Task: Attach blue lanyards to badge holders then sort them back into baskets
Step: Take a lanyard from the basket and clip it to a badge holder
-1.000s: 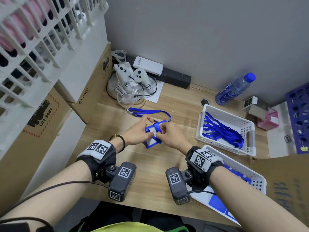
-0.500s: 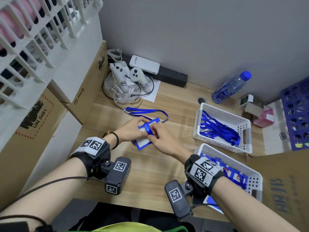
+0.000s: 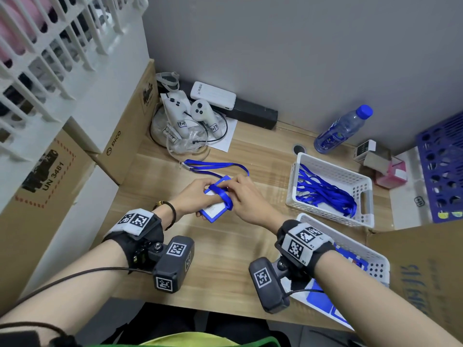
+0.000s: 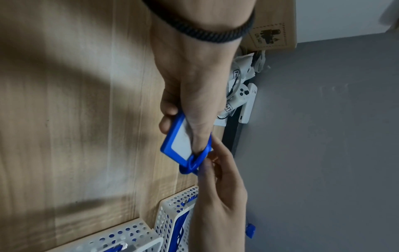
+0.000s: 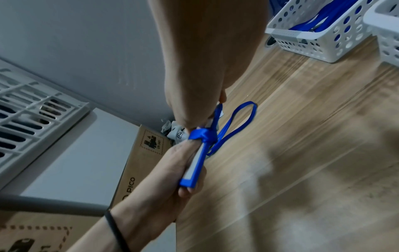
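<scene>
On the wooden desk my left hand [image 3: 200, 194] grips a blue-framed badge holder [image 3: 213, 211] by its edges, thumb on top. A blue lanyard [image 3: 215, 167] is looped round the holder's right end, and its free loop trails back across the desk. My right hand [image 3: 238, 192] pinches the strap at that wrap. In the left wrist view the holder [image 4: 176, 141] tilts up off the desk with the strap wrap [image 4: 191, 164] at its corner. The right wrist view shows the lanyard [image 5: 202, 134] cinched round the holder [image 5: 194, 168].
A white basket [image 3: 365, 204] of blue lanyards stands to the right. A second white basket [image 3: 373, 261] with blue badge holders sits nearer, by my right wrist. Controllers [image 3: 200, 113] and a bottle [image 3: 343, 130] lie along the wall. Cardboard boxes [image 3: 125, 136] line the left.
The holder has turned in my left hand. The strap wrap has slid from its top edge toward its right end as my right hand drew it along.
</scene>
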{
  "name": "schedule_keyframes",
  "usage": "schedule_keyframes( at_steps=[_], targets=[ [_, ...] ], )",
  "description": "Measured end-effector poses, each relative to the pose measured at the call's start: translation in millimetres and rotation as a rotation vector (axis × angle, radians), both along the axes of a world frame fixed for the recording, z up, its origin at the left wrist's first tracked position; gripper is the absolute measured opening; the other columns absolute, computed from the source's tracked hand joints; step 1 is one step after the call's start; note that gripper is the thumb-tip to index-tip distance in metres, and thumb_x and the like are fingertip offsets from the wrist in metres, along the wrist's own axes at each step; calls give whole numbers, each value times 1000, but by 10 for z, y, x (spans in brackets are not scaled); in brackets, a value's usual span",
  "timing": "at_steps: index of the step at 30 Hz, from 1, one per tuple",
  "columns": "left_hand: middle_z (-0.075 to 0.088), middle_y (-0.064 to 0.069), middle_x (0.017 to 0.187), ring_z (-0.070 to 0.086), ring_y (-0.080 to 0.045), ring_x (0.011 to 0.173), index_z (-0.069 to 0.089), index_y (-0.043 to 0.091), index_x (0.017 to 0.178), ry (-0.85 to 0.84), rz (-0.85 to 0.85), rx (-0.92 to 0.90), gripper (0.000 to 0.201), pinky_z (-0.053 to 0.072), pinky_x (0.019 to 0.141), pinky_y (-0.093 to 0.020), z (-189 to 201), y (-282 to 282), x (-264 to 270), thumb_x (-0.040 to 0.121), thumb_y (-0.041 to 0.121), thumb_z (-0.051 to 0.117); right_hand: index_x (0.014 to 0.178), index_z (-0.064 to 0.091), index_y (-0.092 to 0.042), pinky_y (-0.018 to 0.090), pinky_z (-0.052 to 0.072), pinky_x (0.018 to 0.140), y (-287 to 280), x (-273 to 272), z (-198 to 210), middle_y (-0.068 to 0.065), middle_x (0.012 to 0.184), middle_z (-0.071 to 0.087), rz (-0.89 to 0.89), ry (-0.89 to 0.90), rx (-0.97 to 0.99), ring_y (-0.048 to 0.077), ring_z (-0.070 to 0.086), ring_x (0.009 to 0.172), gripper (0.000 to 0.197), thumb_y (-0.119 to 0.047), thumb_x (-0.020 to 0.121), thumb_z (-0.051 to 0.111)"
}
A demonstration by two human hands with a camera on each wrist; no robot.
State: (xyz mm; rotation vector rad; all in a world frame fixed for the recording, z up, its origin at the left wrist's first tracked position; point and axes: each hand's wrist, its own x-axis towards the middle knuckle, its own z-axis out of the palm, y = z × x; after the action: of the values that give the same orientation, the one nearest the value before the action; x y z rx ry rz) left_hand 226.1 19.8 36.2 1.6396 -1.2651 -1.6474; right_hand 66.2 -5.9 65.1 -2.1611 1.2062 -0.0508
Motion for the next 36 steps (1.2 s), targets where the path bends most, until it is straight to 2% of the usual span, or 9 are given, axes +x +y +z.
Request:
schedule_keyframes(
  at_steps=[4,8,10,13,16,19,26,31,36],
  targets=[
    [52,1,58,45,-10,43,60,8,93,13,-40,28,23,32,37,-21,23,36,65,88,29,68,123,60,-22,36,34,95,-64,13,38,-2,93,45,39,12,80,24,41,101,44,-3,89,41],
    [55,3,65,50,-6,48,56,18,82,20,-86,37,17,37,42,-18,15,60,134,87,29,69,103,66,-22,32,33,92,-119,-24,55,-4,88,48,37,60,62,17,36,96,16,-19,91,56],
    [61,4,75,56,-3,56,60,20,91,55,-88,67,10,44,48,-18,9,76,157,89,26,67,96,66,-19,32,33,91,-130,-45,27,-2,92,48,7,92,60,14,34,95,10,-22,90,58],
    [67,0,93,64,-10,75,60,19,113,191,-42,143,35,53,59,-25,-5,107,180,78,26,63,87,61,-17,26,31,82,-120,-66,-15,-4,90,51,-34,38,57,13,38,90,7,-16,91,55],
    [68,-2,103,63,-15,88,61,22,118,306,1,218,48,52,75,-33,-32,115,191,71,25,56,85,57,-15,26,33,70,-106,-81,-6,-1,85,57,-111,-27,102,16,47,77,8,-11,90,53],
    [70,-1,109,65,-15,93,65,24,115,314,34,237,41,50,86,-36,-15,72,125,81,45,56,88,59,-17,27,38,65,-101,-76,47,2,81,63,-128,-34,152,15,52,69,8,-12,90,54],
    [70,3,101,67,-6,80,57,18,118,112,14,107,21,51,63,-17,-78,-13,16,99,25,52,91,66,-14,24,35,61,-130,-57,153,-6,68,55,-133,-2,82,12,50,67,15,-9,89,52],
    [68,1,101,65,-11,83,55,19,116,42,-93,121,20,49,63,-19,-65,16,3,97,27,55,82,68,-16,27,39,64,-169,-75,127,-11,59,52,-196,28,42,12,51,66,18,-8,87,53],
    [64,4,92,60,-7,76,53,21,98,-38,-221,20,3,46,61,-13,-83,32,-19,96,22,55,83,69,-16,22,34,64,-142,-47,37,-2,78,60,-145,66,94,13,52,73,14,-10,85,57]
  ],
)
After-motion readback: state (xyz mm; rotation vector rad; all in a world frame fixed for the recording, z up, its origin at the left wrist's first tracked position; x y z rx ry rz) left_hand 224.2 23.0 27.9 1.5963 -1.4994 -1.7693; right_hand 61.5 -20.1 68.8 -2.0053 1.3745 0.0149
